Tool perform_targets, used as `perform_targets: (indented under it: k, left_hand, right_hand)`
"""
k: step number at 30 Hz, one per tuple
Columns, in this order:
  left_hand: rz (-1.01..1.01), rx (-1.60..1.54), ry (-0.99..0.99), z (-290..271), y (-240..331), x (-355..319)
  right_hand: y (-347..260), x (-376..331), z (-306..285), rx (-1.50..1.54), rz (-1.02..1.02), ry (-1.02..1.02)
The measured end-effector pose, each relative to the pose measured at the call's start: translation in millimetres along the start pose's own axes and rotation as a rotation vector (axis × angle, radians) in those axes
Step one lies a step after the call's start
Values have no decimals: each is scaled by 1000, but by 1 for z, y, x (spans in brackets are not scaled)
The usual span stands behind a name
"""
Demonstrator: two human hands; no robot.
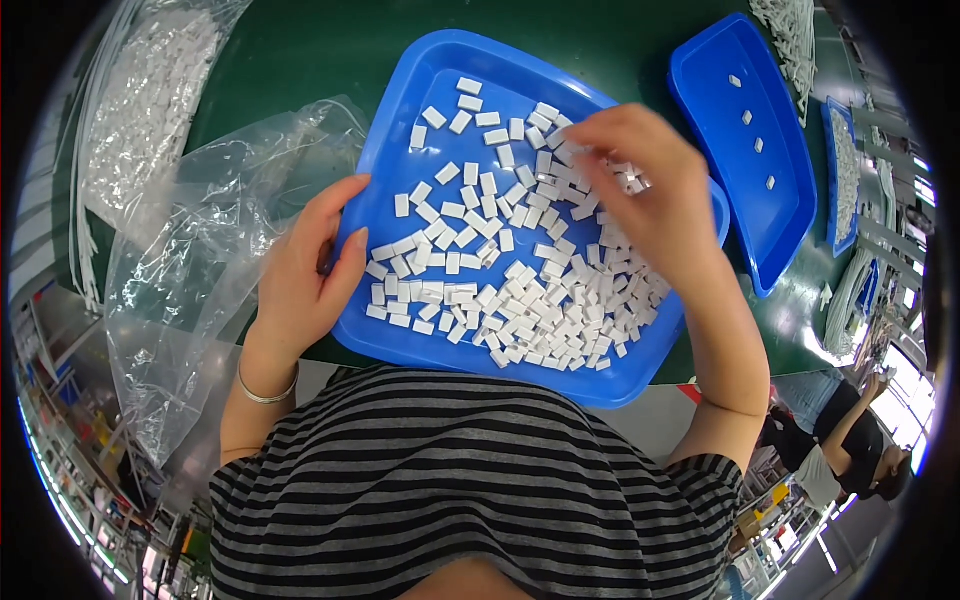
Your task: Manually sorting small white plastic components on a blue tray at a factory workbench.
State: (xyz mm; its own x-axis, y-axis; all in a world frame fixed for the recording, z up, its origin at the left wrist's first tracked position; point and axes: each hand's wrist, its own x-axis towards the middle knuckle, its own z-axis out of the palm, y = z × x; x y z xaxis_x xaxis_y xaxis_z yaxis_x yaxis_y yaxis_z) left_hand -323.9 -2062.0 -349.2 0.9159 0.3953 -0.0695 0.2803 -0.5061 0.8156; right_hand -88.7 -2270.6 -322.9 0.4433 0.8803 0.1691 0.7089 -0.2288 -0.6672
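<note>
A large blue plastic tray [410,90] lies at a slant in front of me, strewn with many small white rectangular plastic pieces [560,310]. They are heaped thickest toward its near right side. My left hand [310,260] grips the tray's left rim, thumb and fingers curled around the edge. Over the upper right part of the pieces hovers my right hand [640,170], its fingers bent downward and smeared by motion. Whether a piece is between those fingertips cannot be made out.
At right, a second blue tray [780,225] holds several spaced white pieces [759,146]. A clear plastic bag [215,230] lies at left beside a bag of white parts [150,110]. Bundles of white strips [790,40] and a smaller tray [840,180] sit farther right. Another person [850,430] stands beyond.
</note>
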Motion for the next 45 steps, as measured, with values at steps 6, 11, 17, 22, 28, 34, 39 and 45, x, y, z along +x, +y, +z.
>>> perform_targets:
  k: [6,11,17,22,28,34,39,45]
  left_hand:
    - [22,-50,-15,0,-3,1]
    - [24,-56,-1,1,-7,0]
    - [35,-70,-8,2,-7,1]
    - [47,-95,18,5,-12,0]
    - [37,-61,25,4,-9,0]
    - [36,-91,32,6,-12,0]
    - [19,-107,40,6,-11,0]
    - [9,-108,34,7,-12,-1]
  right_hand:
    - [-2,-18,-4,-81,111,-33]
    - [-14,-32,17,-153,-91,-83]
    - [-6,-42,6,-179,56,9]
    - [-5,-44,4,-286,14,28]
    - [-9,-48,8,-312,-58,-2]
    - [-4,-36,16,-278,-9,24]
    - [-8,-29,17,-294,26,-65]
    - [12,-35,-17,295,348,118]
